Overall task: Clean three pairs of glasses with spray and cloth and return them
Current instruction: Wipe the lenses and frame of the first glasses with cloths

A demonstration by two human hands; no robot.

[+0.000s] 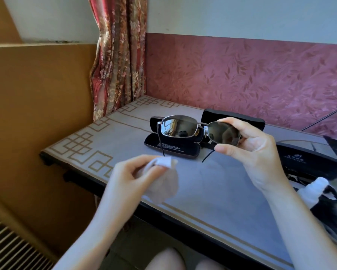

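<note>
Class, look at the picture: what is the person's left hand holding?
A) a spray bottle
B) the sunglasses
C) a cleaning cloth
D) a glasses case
C: the left hand grips a pale cleaning cloth, while the right hand pinches the sunglasses by one lens.

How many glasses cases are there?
3: an open case at centre, a second case behind the held glasses, a third case at the right edge. Others may be hidden.
</note>
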